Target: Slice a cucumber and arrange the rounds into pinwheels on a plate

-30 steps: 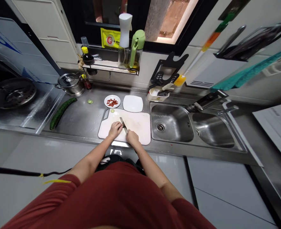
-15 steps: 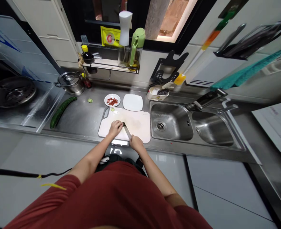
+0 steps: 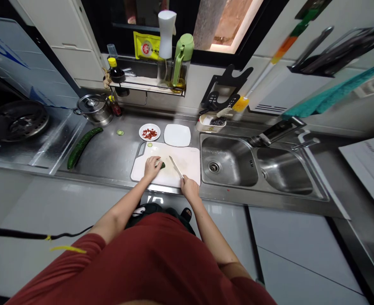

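Stainless-steel kitchen counter (image 3: 110,159) below a window, with a double sink (image 3: 228,163) to the right and a white cutting board (image 3: 187,163) at the counter's front edge.

Left hand (image 3: 151,167): palm down on the left half of the board, fingers curled over a short piece of cucumber (image 3: 162,165), whose dark green end shows just right of the fingertips. The hand has stayed in the same place on the board through the last 1 s.

Right hand (image 3: 189,187): closed around the handle of a knife (image 3: 175,166) at the board's near edge. The blade points up and to the left, apart from the cucumber piece. In the picture 0.5 s ago the blade lay against the left hand's fingers at the piece; it has since drawn back to the right, and the right hand has shifted right and nearer the body.

Surroundings: a whole cucumber (image 3: 82,145) lies on the counter well left of the board. 1 slice (image 3: 120,132) lies on the bare counter, another slice (image 3: 149,145) at the board's far left corner. Behind the board stand a small dish of red pieces (image 3: 149,132) and an empty white plate (image 3: 177,135). A lidded pot (image 3: 93,108) sits at the back left.
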`<state>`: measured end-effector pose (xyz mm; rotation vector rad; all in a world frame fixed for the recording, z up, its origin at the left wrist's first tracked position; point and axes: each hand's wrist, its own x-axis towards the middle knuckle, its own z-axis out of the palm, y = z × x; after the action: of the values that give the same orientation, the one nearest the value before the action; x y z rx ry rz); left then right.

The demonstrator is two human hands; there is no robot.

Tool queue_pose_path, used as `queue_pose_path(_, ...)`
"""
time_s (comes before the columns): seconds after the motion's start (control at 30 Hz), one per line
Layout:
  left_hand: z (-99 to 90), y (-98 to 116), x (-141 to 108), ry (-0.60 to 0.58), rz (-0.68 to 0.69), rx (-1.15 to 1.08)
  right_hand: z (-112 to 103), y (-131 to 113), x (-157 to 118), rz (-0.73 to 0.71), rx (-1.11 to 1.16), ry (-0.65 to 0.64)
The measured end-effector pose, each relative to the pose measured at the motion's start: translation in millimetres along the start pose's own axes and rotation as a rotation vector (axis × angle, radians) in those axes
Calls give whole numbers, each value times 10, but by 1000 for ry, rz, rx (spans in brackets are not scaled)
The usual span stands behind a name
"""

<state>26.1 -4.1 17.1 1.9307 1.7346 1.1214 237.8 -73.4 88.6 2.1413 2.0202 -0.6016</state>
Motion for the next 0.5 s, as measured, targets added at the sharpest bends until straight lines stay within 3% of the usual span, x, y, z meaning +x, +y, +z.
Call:
queue_pose_path(0.13, -14, 34, 136, 142, -197, -98, -82, 22, 37, 27, -11, 76)
queue_pose_path(0.27, -117, 144, 357, 128, -286, -180, -157, 30, 66, 2, -11, 177)
queue_pose_path(0.5, -313, 559, 528, -272, 81, 16, -208, -6, 67, -46, -31, 226)
